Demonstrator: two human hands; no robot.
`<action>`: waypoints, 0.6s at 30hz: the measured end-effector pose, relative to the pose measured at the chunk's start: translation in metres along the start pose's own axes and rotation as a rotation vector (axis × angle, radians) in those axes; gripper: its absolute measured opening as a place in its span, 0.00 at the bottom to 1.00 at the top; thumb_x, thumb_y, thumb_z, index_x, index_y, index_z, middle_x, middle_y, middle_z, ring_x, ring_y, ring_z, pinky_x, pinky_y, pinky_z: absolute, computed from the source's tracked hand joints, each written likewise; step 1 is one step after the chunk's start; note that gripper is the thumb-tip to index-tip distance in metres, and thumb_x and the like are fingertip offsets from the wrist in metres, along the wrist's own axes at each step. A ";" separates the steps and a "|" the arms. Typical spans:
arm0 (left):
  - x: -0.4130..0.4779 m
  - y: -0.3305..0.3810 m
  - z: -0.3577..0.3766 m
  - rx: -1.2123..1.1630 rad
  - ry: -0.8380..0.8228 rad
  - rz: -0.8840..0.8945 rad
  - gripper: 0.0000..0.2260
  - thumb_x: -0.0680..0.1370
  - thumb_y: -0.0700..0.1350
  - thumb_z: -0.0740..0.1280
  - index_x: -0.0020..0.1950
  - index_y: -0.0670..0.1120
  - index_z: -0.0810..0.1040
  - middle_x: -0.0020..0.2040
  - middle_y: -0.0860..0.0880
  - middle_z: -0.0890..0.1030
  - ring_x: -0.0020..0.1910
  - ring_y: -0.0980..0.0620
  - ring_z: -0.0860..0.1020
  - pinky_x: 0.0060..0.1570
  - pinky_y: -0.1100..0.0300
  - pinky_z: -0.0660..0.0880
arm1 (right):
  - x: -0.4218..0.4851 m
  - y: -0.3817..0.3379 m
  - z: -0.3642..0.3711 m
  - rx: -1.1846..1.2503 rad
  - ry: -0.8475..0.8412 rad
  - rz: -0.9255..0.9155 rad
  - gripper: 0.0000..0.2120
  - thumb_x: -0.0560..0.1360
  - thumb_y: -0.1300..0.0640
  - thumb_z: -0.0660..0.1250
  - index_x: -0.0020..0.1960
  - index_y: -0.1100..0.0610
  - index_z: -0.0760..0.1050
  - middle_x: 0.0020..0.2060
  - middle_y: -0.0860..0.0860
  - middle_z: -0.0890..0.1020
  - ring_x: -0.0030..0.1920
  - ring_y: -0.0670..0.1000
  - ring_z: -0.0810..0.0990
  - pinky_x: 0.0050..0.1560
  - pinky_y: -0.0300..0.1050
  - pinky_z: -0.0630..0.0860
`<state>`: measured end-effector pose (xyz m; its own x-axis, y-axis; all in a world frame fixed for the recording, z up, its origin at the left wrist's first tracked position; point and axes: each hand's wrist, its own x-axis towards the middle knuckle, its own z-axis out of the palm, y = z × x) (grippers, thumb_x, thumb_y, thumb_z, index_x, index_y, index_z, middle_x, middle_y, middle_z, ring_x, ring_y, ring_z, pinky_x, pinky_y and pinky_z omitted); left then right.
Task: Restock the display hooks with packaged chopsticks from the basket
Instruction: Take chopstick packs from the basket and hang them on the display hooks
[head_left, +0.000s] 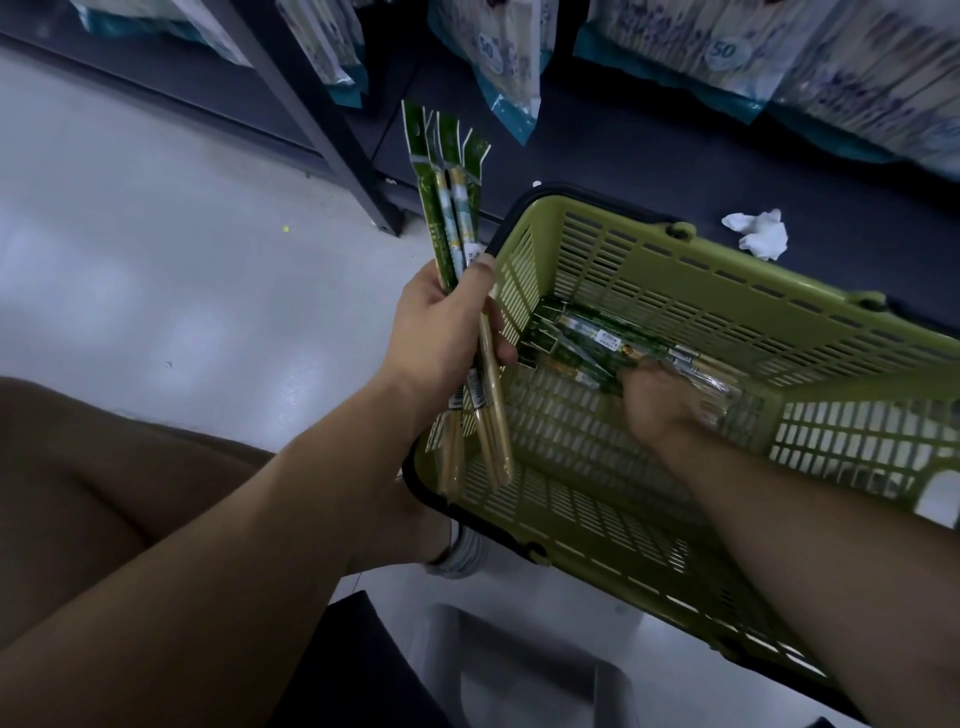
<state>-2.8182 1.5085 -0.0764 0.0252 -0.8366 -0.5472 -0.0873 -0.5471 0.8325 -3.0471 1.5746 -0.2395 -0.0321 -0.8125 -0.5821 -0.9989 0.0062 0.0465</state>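
Note:
A green plastic basket (675, 270) with a dark rim sits on the floor at centre right. Several green-packaged chopsticks (587, 340) lie at its bottom. My left hand (441, 322) is just outside the basket's left wall, shut on a bunch of chopstick packs (447, 208) that stand upright, green header cards on top. My right hand (657, 402) is down inside the basket, fingers closed over the lying packs; whether it has lifted any cannot be told.
A dark shelf unit (322, 130) stands behind the basket, with bags of disposable chopsticks (504, 57) hanging along the top. A crumpled white tissue (758, 234) lies on the dark shelf base. My knee (104, 467) is at lower left on the pale floor.

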 end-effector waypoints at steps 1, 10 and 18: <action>0.000 0.000 0.000 -0.002 -0.005 0.007 0.12 0.84 0.51 0.64 0.54 0.42 0.71 0.32 0.48 0.79 0.26 0.47 0.80 0.28 0.54 0.77 | -0.001 0.001 -0.001 0.016 0.012 0.008 0.13 0.79 0.59 0.68 0.63 0.55 0.78 0.59 0.57 0.79 0.61 0.57 0.76 0.55 0.48 0.78; -0.002 0.000 0.005 -0.019 -0.017 0.016 0.12 0.83 0.53 0.65 0.51 0.45 0.71 0.32 0.49 0.79 0.27 0.47 0.79 0.31 0.53 0.78 | -0.024 0.016 -0.051 0.573 0.087 -0.021 0.07 0.80 0.49 0.69 0.47 0.52 0.77 0.37 0.50 0.79 0.37 0.52 0.75 0.31 0.43 0.62; -0.036 0.015 0.032 -0.031 -0.259 0.094 0.10 0.81 0.54 0.71 0.55 0.49 0.79 0.36 0.54 0.83 0.33 0.54 0.80 0.34 0.57 0.78 | -0.092 -0.007 -0.183 0.953 0.149 -0.220 0.07 0.76 0.50 0.74 0.42 0.50 0.80 0.31 0.42 0.82 0.30 0.39 0.79 0.30 0.34 0.73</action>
<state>-2.8527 1.5314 -0.0465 -0.2379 -0.8513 -0.4676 -0.0462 -0.4710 0.8809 -3.0307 1.5429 -0.0380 0.0971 -0.9164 -0.3884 -0.5942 0.2597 -0.7613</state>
